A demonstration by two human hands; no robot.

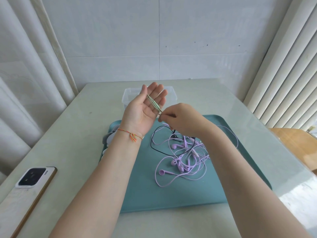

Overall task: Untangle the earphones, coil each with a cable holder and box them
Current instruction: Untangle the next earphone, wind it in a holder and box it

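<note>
My left hand (145,109) is raised palm up over the far edge of the teal tray (171,194), its fingers straight. A pale green earphone cable (153,103) lies across its palm and fingers. My right hand (178,117) pinches the plug end of that green cable just beside the left palm. Below, a tangle of purple earphones (181,162) and a black cable (154,145) lies on the tray. A clear plastic box (172,93) stands behind my left hand, partly hidden by it.
A white phone (29,188) lies face down at the table's left front. Grey and white cable holders (107,140) sit at the tray's left edge, partly hidden by my left forearm. Curtains hang left and right. A wooden chair (298,145) stands at the right.
</note>
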